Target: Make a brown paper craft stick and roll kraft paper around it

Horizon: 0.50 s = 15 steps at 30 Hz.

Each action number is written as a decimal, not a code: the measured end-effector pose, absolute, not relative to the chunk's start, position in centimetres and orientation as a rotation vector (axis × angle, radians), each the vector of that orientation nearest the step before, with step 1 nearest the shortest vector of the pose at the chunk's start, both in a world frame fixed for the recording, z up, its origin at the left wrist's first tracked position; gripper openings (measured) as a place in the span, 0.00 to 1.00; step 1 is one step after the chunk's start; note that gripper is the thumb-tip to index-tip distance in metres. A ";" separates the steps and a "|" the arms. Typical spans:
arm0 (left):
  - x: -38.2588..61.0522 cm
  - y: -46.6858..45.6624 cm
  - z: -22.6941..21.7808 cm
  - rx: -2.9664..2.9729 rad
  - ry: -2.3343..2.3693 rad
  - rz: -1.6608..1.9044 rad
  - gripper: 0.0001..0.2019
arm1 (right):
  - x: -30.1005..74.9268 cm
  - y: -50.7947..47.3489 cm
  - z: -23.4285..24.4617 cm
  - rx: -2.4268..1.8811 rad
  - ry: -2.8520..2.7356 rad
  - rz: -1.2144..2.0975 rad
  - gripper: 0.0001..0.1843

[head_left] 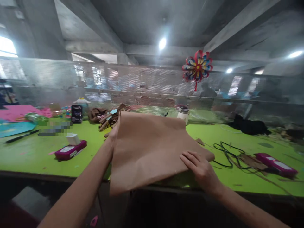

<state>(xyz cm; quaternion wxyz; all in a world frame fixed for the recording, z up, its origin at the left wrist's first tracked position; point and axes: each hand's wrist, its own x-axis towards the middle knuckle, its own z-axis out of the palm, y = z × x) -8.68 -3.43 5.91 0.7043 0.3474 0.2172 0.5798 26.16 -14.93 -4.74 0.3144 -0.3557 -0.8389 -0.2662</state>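
Note:
A large sheet of brown kraft paper (147, 148) is held up over the front edge of the green table, its near left corner hanging past that edge. My left hand (114, 133) is at the paper's left edge, with its fingers mostly hidden behind the sheet; it appears to grip that side. On the near right edge, the fingers of my right hand (199, 169) lie close together over the top of the paper, with the thumb out of sight. The paper's right end curls over near this hand.
Power strips, one left (71, 150) and one right (276, 165), lie on the green table (95, 152). A black cable (224, 152) loops at right. Farther back are a phone (76, 114), brown scraps (106, 118), a white bottle (182, 114) and black cloth (248, 125). A perforated screen (152, 85) stands behind.

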 end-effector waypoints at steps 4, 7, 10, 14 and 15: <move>-9.5 -5.1 4.5 0.740 0.511 1.173 0.21 | 27.2 -15.0 -5.6 -0.980 -2.185 -0.657 0.33; -9.5 -6.5 4.0 0.716 0.493 1.164 0.23 | 27.3 -14.9 -6.1 -0.991 -2.166 -0.631 0.34; -9.1 -7.5 4.1 0.702 0.560 1.213 0.22 | 27.2 -14.8 -6.4 -1.001 -2.164 -0.620 0.32; -8.5 -8.3 4.2 0.738 0.636 1.252 0.16 | 27.1 -14.4 -6.7 -1.015 -2.177 -0.638 0.31; -8.4 -8.3 4.1 0.761 0.649 1.247 0.14 | 27.1 -14.3 -6.8 -1.019 -2.182 -0.644 0.31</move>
